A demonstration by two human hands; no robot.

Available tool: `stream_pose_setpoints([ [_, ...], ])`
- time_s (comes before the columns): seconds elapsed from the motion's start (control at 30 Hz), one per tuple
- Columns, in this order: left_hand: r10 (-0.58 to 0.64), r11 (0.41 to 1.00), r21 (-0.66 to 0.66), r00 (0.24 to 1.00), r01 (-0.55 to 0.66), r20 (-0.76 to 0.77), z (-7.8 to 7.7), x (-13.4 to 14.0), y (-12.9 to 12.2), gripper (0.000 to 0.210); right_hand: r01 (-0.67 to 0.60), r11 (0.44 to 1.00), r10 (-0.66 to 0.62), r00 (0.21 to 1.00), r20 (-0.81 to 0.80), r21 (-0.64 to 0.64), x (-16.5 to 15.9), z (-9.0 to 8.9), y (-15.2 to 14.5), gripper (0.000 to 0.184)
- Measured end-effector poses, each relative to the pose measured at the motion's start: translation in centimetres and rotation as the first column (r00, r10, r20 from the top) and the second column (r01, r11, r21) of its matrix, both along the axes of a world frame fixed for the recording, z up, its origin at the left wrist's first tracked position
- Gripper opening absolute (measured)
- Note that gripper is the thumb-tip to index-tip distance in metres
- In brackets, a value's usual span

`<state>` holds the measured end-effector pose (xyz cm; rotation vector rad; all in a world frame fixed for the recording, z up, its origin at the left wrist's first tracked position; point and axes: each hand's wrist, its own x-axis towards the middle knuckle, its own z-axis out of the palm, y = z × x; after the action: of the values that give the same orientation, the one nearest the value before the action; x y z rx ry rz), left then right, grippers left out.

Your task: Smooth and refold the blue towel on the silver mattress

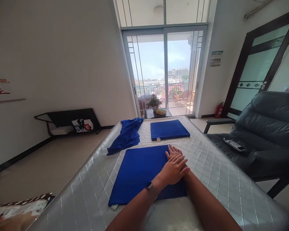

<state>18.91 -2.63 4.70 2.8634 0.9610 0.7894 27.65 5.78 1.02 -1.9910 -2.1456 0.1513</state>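
Note:
A blue folded cloth [142, 170] lies flat on the quilted silvery mattress cover in front of me. My right hand [173, 150] rests palm down on its right edge, fingers stretched out. Across the back of that hand and its wrist lies my left hand [173, 167], its fingers extended and slightly apart. A watch is on my left wrist. Farther off sits a second, neatly folded blue cloth [170, 129] with a white tag at its near edge. To its left is a crumpled blue cloth [128, 133].
The padded surface [207, 166] carries all the cloths. A dark recliner [267, 138] with a white device [235, 144] stands to the right. A potted plant [154, 102] is beyond the far end, before the sliding door. Patterned fabric [19, 211] shows at lower left.

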Motion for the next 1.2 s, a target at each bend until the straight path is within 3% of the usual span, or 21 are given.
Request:
stream_pose_setpoints([
  [0.13, 0.269, 0.956, -0.103, 0.962, -0.273, -0.055, -2.1, -1.8, 4.4, 0.056, -0.096, 0.994, 0.100, 0.991, 0.084, -0.058, 0.5, -0.3, -0.2, 0.064],
  [0.23, 0.385, 0.908, -0.128, 0.914, -0.400, -0.125, -3.1, -2.4, 7.1, 0.061, -0.107, 0.990, 0.116, 0.989, 0.096, -0.087, 0.7, 0.0, -0.2, 0.065],
  [0.43, 0.379, 0.895, -0.159, 0.898, -0.417, -0.225, -3.9, -2.3, 8.6, 0.066, -0.102, 0.991, 0.108, 0.991, 0.078, -0.082, 0.7, 0.1, 0.0, 0.064],
  [0.63, 0.455, 0.830, -0.234, 0.858, -0.506, -0.239, -4.1, -4.3, 8.5, 0.074, -0.060, 0.995, 0.060, 0.998, 0.002, -0.082, 0.3, 0.2, 0.0, 0.063],
  [0.77, 0.518, 0.783, -0.233, 0.812, -0.576, -0.269, -4.3, -8.3, 8.5, 0.079, -0.033, 0.994, 0.031, 0.999, -0.023, -0.100, 0.1, 0.6, 0.0, 0.064],
  [1.03, 0.686, 0.645, -0.139, 0.650, -0.751, -0.327, -5.1, -20.6, 7.9, 0.073, -0.025, 0.995, 0.024, 1.000, -0.011, -0.093, 0.1, 0.1, 0.3, 0.066],
  [1.2, 0.725, 0.607, -0.152, 0.622, -0.780, -0.297, -5.2, -22.9, 7.7, 0.070, -0.022, 0.995, 0.024, 0.999, 0.023, -0.099, 0.1, 0.0, 0.4, 0.067],
])
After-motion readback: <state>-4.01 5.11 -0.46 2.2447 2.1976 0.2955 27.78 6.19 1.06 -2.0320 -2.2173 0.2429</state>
